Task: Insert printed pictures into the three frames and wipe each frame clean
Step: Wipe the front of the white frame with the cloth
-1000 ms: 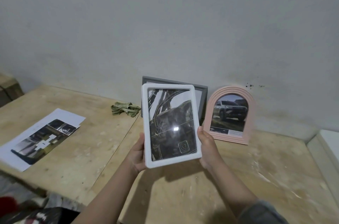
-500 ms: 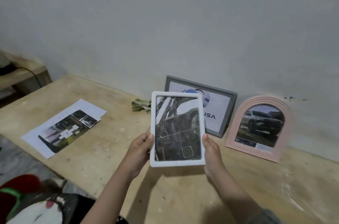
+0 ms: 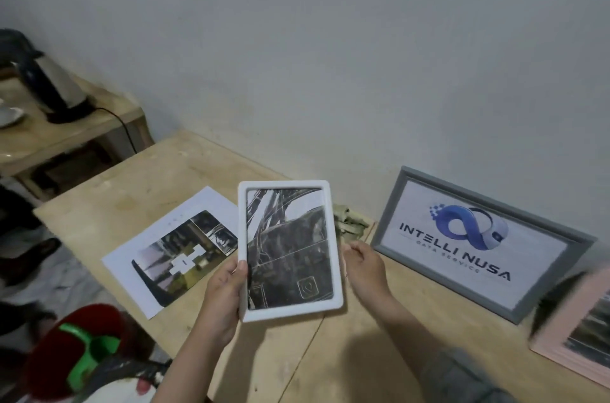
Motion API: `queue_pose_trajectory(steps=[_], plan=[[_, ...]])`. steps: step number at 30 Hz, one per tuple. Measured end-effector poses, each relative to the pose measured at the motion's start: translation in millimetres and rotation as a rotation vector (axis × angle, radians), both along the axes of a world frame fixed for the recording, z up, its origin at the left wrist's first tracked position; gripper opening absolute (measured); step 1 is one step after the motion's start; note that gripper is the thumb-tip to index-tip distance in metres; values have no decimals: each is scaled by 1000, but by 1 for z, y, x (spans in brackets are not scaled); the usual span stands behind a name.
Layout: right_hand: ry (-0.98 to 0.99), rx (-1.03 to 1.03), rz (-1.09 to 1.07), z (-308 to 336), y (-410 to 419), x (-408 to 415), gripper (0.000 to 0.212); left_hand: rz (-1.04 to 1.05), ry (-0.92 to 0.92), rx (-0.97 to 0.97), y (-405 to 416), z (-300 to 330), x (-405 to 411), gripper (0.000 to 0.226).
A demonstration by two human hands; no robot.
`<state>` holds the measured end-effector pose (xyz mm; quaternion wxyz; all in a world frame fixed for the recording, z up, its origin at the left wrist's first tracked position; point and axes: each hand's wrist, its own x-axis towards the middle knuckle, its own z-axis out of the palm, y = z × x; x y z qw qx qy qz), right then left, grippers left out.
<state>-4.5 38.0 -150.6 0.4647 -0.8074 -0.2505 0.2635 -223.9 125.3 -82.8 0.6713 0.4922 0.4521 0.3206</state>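
Observation:
My left hand (image 3: 221, 298) grips the lower left edge of a white frame (image 3: 290, 250), held upright above the wooden table (image 3: 132, 191); a dark car-interior picture sits in it. My right hand (image 3: 364, 265) is just off the frame's right edge with its fingers apart. A grey frame (image 3: 462, 244) with a logo print leans on the wall to the right. A pink arched frame (image 3: 574, 333) with a picture shows blurred at the right edge. A crumpled olive cloth (image 3: 350, 224) lies by the wall, partly hidden behind the white frame.
A printed sheet (image 3: 175, 247) lies flat on the table's left part. A lower side table at far left carries a kettle (image 3: 49, 85) with a cord. A red and green object (image 3: 82, 346) sits below the table's near left edge.
My view has swung left, so the frames on the wall shifted right. The white frame stays in my left hand, and my right hand has come off its right edge.

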Motion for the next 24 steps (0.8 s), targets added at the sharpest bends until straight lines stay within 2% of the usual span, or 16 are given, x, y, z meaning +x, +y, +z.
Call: queue_pose_trajectory(steps=[1, 7, 11, 14, 16, 17, 21, 24], plan=[[-75, -36, 10, -2, 13, 4, 32, 15, -3, -11, 11, -1, -3, 21], [-632, -360, 248, -25, 87, 40, 58, 21, 6, -25, 61, -4, -9, 23], [-772, -591, 395, -37, 117, 62, 68, 57, 45, -10, 80, -7, -7, 23], [-885, -661, 467, -37, 129, 72, 64, 72, 54, -18, 90, -10, -5, 23], [-948, -624, 462, -33, 135, 75, 56, 73, 60, -15, 93, -11, -3, 23], [-913, -558, 429, -30, 136, 76, 53, 76, 64, -12, 95, -11, -2, 23], [-593, -67, 152, -1, 130, 71, 43, 82, 94, 1, 99, -14, 0, 23], [-699, 208, 125, 37, 120, 58, 49, 80, 112, 24, 98, -13, 4, 23]])
